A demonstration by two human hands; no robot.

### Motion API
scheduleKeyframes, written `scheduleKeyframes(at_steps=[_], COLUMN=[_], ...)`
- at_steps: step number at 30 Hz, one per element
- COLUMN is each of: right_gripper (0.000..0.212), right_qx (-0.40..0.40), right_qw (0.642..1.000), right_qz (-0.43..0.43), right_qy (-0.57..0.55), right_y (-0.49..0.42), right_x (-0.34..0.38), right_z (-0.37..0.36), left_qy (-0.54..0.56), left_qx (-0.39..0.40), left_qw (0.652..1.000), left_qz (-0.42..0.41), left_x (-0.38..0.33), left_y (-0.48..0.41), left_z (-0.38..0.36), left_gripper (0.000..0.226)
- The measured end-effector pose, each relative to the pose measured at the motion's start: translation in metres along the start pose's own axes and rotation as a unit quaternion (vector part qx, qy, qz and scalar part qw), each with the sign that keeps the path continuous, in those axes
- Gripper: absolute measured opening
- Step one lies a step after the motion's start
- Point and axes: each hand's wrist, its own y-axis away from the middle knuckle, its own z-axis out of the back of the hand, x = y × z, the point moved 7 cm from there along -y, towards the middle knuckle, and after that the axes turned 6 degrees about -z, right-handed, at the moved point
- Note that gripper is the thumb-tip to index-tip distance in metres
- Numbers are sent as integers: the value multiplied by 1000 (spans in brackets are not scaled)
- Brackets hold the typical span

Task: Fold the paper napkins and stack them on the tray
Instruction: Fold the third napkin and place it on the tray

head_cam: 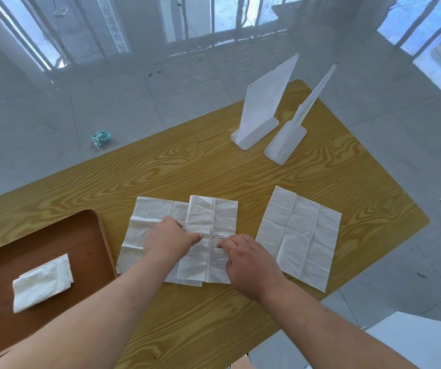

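Setting: a wood-grain table (214, 161) fills the middle of the frame, seen from above, with a glossy tiled floor beyond it.
Done so far: one folded napkin (42, 282) lies on the brown tray (86, 235) at the lower left of the frame. It is a small, thick white packet, alone on the tray, so the stack has only begun.
In hand now: a partly folded napkin (200, 217) lies on the table at centre frame, just right of the tray. Its right portion appears to be turned over onto the middle, leaving a single layer showing at the left.
Left hand (169, 241): palm down on the partly folded napkin, fingers stretched almost flat and pressing the paper toward the central crease – it grips nothing.
Right hand (248, 262): also on this napkin, fingers curled and bunched at the crease. Whether they pinch an edge or only press it down cannot be told.
Still to do: an unfolded napkin (299, 235) lies flat at the right of centre, creased in a grid and well apart from both hands – untouched.
Judgement: roughly a third along; the centre napkin needs further folds and stacking, then the last one follows.
Other things: two white plastic stands (262, 113) are upright at the upper right of the table, and a crumpled teal wrapper (101, 138) lies on the floor.
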Motion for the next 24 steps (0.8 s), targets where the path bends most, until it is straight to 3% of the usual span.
scheduleKeyframes(at_steps=[10, 12, 15, 18, 21, 24], right_gripper=[44, 45, 55, 63, 71, 73], right_qx=[5, 9, 6, 26, 69, 84], right_qw=[1000, 1000, 999, 996, 989, 983], right_qz=[5, 5, 0, -8, -21, -19], right_qy=[22, 25, 42, 82, 126, 159], right_y=[1, 1, 1, 2, 4, 6], right_x=[1, 1, 1, -3, -12, -18], right_z=[-5, -5, -6, -14, -29, -41], left_qy=[-20, -6, 0, -45, -63, -49], left_qx=[-4, -9, -12, -26, -48, -46], left_qw=[999, 1000, 1000, 998, 995, 996], left_qz=[-28, -15, -2, -35, -59, -66], left_x=[-5, -2, -2, -6, -8, -9], left_y=[-2, -2, -1, 1, 3, 3], left_z=[-5, -5, -3, -2, -2, -4], left_gripper=[23, 28, 56, 72, 72, 54])
